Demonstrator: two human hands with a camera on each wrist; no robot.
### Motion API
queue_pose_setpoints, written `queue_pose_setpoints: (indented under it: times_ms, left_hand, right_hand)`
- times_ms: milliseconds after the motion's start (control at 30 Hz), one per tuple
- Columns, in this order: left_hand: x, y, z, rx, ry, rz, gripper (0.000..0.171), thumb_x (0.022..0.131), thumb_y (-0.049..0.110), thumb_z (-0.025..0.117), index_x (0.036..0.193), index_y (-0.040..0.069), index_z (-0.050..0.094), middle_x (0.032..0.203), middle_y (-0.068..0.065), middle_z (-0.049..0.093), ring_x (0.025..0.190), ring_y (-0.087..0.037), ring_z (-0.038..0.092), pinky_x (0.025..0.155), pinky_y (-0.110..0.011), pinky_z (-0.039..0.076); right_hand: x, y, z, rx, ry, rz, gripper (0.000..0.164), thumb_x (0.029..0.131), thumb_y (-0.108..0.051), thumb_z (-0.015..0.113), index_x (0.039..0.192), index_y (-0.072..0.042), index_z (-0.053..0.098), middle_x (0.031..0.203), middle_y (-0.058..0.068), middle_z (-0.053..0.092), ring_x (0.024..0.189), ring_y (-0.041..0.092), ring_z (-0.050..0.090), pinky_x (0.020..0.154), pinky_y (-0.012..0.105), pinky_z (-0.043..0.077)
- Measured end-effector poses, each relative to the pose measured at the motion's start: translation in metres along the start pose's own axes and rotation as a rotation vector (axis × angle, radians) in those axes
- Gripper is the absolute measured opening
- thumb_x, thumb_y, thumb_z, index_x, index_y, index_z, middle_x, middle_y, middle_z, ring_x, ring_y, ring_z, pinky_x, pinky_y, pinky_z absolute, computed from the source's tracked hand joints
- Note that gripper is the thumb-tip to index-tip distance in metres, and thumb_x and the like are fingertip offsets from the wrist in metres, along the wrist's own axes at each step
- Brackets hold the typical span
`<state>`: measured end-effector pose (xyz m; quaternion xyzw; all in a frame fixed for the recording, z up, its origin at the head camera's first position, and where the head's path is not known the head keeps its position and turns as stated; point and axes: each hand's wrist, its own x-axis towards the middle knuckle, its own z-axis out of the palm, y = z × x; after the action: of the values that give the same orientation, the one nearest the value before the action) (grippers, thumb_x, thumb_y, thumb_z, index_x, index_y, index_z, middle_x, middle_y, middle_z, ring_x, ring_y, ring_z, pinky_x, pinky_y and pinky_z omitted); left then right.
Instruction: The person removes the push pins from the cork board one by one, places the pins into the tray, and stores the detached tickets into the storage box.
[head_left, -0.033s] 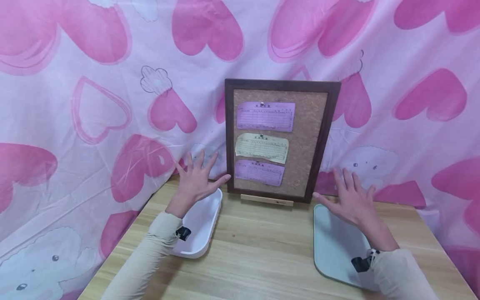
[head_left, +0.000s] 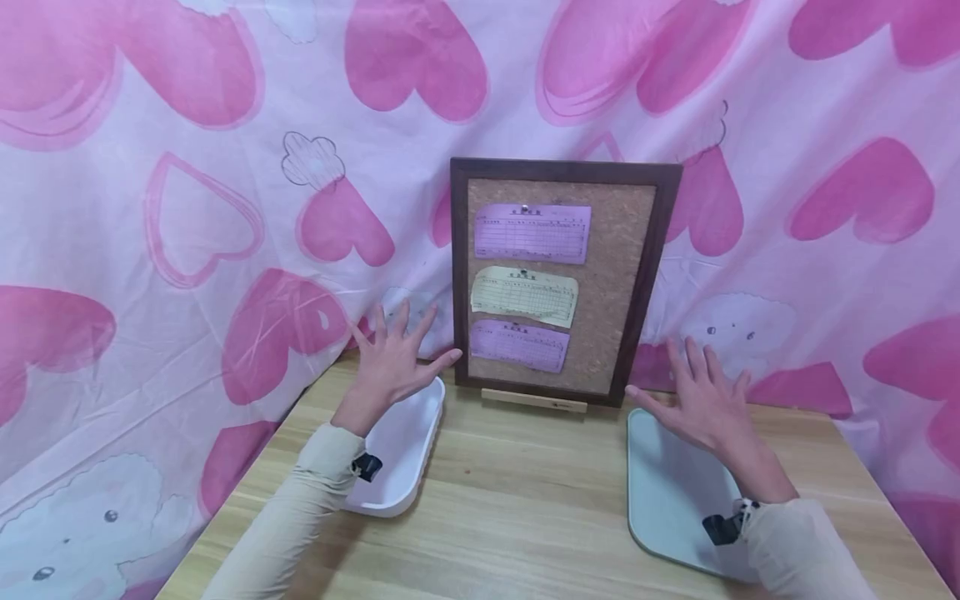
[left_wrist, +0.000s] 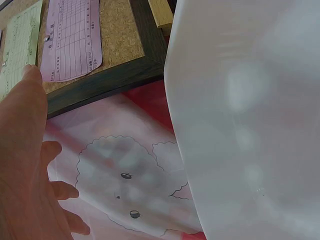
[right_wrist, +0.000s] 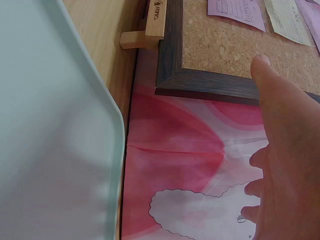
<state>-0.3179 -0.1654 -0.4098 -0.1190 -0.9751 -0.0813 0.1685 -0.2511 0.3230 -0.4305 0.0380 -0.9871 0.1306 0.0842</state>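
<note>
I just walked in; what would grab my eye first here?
Probably the pink heart-patterned cloth filling the background. Next, the framed corkboard standing mid-scene on the table, three paper slips pinned to it. The left hand hovers near a white tray, the right hand near a pale green tray.

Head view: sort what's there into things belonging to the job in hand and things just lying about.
Likely the job's:
- white tray, near the left hand
- pale green tray, near the right hand
- corkboard
- three pinned slips

Likely just surroundings:
- table
- heart-print cloth
</note>
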Motion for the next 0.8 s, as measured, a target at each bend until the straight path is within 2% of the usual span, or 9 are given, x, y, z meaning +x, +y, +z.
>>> queue_pose_setpoints:
  times_ms: [333, 533, 667, 800]
  left_hand:
    - [-0.0013, -0.0018, 0.0004, 0.004, 0.008, -0.016, 0.095, 0.091, 0.096, 0.033, 0.171, 0.044, 0.027, 0.181, -0.012, 0.023, 0.165, -0.059, 0.005, 0.117, -0.093, 0.003]
    - [-0.0013, -0.0006, 0.0012, 0.011, 0.01, -0.022, 0.095, 0.092, 0.096, 0.033, 0.171, 0.045, 0.025, 0.181, -0.013, 0.023, 0.164, -0.059, 0.008, 0.117, -0.093, 0.005]
    - [-0.0014, 0.0004, 0.0003, 0.008, 0.009, -0.026, 0.095, 0.092, 0.096, 0.033, 0.171, 0.046, 0.022, 0.181, -0.012, 0.023, 0.164, -0.059, 0.01, 0.118, -0.092, 0.005]
    - [-0.0001, 0.0015, -0.0009, -0.005, 0.017, -0.024, 0.095, 0.093, 0.094, 0.033, 0.172, 0.042, 0.023, 0.18, -0.014, 0.025, 0.164, -0.056, 0.014, 0.12, -0.09, 0.001]
  right_hand:
    - [-0.0002, -0.0019, 0.0052, 0.0, 0.009, 0.001, 0.12, 0.092, -0.087, 0.053, 0.175, -0.021, 0.0, 0.178, 0.031, 0.008, 0.159, 0.064, 0.01, 0.112, 0.095, -0.005]
    - [-0.0005, -0.0028, 0.0065, 0.016, 0.002, 0.007, 0.12, 0.092, -0.088, 0.053, 0.175, -0.019, 0.001, 0.178, 0.032, 0.009, 0.159, 0.064, 0.011, 0.113, 0.094, -0.007]
    - [-0.0006, -0.0047, 0.0059, 0.029, -0.003, 0.014, 0.118, 0.093, -0.087, 0.051, 0.175, -0.016, 0.006, 0.177, 0.033, 0.012, 0.157, 0.065, 0.013, 0.115, 0.093, -0.002]
    - [0.0008, -0.0087, 0.0016, 0.05, 0.034, -0.003, 0.115, 0.095, -0.084, 0.052, 0.174, -0.009, 0.016, 0.174, 0.034, 0.021, 0.156, 0.064, 0.02, 0.119, 0.089, 0.009]
